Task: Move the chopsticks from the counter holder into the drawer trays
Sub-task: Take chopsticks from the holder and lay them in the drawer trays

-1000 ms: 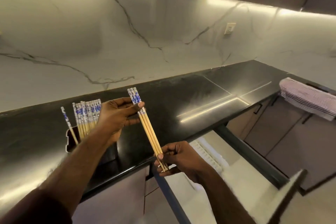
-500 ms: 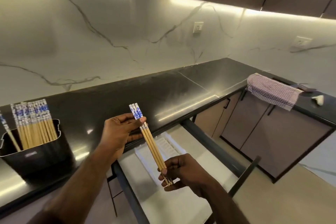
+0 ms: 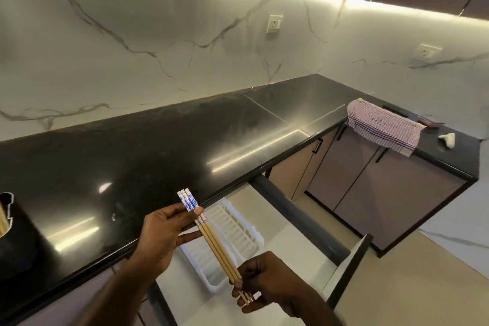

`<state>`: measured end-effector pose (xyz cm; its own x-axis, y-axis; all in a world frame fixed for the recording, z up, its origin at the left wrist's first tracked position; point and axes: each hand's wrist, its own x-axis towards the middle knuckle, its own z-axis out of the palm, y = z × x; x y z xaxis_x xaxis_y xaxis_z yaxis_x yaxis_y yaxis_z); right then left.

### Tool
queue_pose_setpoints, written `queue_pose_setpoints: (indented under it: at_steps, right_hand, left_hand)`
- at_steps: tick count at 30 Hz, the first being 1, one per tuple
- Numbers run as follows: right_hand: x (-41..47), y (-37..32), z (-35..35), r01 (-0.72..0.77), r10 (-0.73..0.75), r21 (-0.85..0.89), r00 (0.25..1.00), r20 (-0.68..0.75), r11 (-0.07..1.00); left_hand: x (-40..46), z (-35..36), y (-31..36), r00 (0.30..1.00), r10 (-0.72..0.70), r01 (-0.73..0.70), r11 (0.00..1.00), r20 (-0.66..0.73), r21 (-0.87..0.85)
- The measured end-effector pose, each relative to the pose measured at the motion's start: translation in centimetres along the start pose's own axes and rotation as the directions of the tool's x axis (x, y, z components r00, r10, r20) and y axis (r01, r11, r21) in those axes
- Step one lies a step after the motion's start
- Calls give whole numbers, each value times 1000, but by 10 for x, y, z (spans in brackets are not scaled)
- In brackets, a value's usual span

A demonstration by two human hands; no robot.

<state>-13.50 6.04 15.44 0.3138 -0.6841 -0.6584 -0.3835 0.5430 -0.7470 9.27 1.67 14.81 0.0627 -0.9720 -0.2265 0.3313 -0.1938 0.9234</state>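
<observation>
A small bundle of wooden chopsticks (image 3: pixel 217 246) with blue-and-white patterned tops is held between both hands above the open drawer. My left hand (image 3: pixel 166 235) pinches the patterned upper end with thumb and fingers. My right hand (image 3: pixel 264 279) grips the thin lower tips. Beneath them a white ribbed tray (image 3: pixel 238 230) lies in the open drawer (image 3: pixel 296 217). The black counter holder (image 3: pixel 10 235) shows only partly at the left edge, with a few chopsticks in it.
The glossy black counter (image 3: pixel 164 156) runs left to right and turns a corner. A checked cloth (image 3: pixel 383 127) hangs over its far right edge, near a small white object (image 3: pixel 447 139). The drawer's front panel (image 3: pixel 346 270) stands out at the right. Closed cabinet doors line the corner.
The view has swung right, so the holder has slid almost out of frame. Both hands with the chopsticks have come off the counter edge to above the drawer tray.
</observation>
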Motion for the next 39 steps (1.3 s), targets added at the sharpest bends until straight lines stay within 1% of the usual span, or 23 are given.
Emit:
queue_pose_setpoints:
  at_steps: [6, 12, 17, 21, 26, 29, 31, 33, 34, 37, 39]
  right_hand:
    - [30, 16, -7, -130, 130, -10, 991, 19, 991]
    - [62, 32, -18, -245, 248, -60, 967, 56, 968]
    - [85, 41, -26, -290, 299, -119, 952, 69, 950]
    - [102, 45, -30, -300, 311, -168, 949, 44, 939]
    - [129, 45, -34, -320, 334, -196, 941, 45, 927]
    - [151, 43, -30, -311, 318, -200, 948, 6, 929]
    - [166, 38, -24, -301, 304, -190, 952, -13, 934]
    - [182, 34, -18, -307, 306, -195, 951, -36, 932]
    - [190, 33, -14, -317, 315, -199, 948, -39, 928]
    - [210, 31, -4, -360, 363, -181, 932, -18, 915]
    - [224, 32, 3, -378, 379, -186, 925, -30, 907]
  left_hand:
    - [19, -8, -39, 992, -127, 128, 991, -21, 48]
    - [33, -12, -79, 975, -209, 213, 975, -82, 56]
    - [46, -13, -109, 951, -261, 269, 963, -166, 27]
    - [61, -13, -129, 936, -304, 318, 947, -180, 55]
    - [79, -18, -152, 926, -303, 343, 924, -224, 169]
    - [86, -19, -162, 936, -233, 304, 913, -264, 270]
    - [90, -19, -167, 942, -168, 279, 875, -292, 396]
    - [94, -19, -172, 947, -102, 256, 810, -304, 527]
    - [95, -20, -174, 950, -60, 242, 760, -306, 603]
    - [95, -23, -181, 957, 36, 219, 557, -286, 801]
    - [94, -27, -185, 976, 85, 149, 421, -203, 895]
